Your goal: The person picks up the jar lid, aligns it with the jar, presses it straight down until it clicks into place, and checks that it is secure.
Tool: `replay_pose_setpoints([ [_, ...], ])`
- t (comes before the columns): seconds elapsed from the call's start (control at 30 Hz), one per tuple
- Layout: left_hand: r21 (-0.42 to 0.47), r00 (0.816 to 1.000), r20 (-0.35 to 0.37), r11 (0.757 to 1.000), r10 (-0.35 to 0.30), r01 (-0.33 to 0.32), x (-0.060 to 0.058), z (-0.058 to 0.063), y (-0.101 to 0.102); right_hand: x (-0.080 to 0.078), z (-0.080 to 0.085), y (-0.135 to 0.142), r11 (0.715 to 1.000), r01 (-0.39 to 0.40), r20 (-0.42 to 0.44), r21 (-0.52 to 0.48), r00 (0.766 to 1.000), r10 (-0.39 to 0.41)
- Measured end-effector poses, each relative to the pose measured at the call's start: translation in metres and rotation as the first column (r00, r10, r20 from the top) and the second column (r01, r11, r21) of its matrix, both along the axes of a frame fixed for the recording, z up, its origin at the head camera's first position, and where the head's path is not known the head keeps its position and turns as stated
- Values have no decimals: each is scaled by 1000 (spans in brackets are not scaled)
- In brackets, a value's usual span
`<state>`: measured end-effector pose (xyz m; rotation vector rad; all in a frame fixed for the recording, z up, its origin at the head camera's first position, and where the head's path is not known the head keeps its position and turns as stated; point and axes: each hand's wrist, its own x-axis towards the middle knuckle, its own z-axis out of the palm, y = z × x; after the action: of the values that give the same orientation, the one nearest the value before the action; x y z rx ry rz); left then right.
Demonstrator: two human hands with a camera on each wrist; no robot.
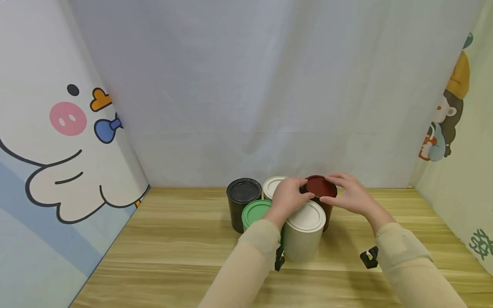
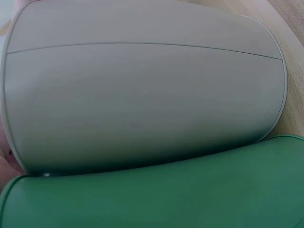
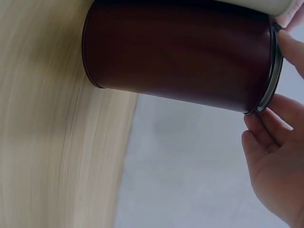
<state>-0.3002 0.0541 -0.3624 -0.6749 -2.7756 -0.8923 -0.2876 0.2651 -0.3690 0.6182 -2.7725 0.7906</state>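
Observation:
A dark red canister (image 1: 327,210) stands at the right of a tight group, its red lid (image 1: 321,187) on top. My right hand (image 1: 352,196) holds the lid's rim from the right, thumb on the near side and fingers on the far side. In the right wrist view a light metallic band shows at the rim of the canister (image 3: 175,52), beside the fingers. My left hand (image 1: 288,197) reaches over the light grey canister (image 1: 302,244) and pinches the lid's left edge. The left wrist view shows the grey canister (image 2: 142,99) against the green canister (image 2: 180,199).
A black canister (image 1: 244,205) and a white-lidded canister (image 1: 272,185) stand at the back left of the group. The wooden table (image 1: 165,256) meets a pale cloth backdrop (image 1: 231,107) close behind them. Printed cartoon panels stand left and right.

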Motion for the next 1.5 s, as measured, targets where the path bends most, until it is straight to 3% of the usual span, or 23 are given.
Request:
replay_pose_setpoints([
  [0.3,-72,1000,-6,997,24,-25,-2,1,-2,-4,0,-1,1000,-3,42,2,999,3],
  [0.53,-141,999,-49,990,19,-26,-2,1,-2,-5,2,-2,1000,-15,73,-5,997,15],
  [0.87,-247,993,-109,969,-46,18,3,1,-2,-4,1,0,998,-48,79,-50,995,52],
  [1.1,-308,980,-154,949,-126,73,8,5,-7,-7,-2,4,995,-78,5,-57,997,79],
  [1.5,-338,978,-113,932,-175,127,7,1,-15,-6,-3,1,995,-94,-11,-25,995,94],
])
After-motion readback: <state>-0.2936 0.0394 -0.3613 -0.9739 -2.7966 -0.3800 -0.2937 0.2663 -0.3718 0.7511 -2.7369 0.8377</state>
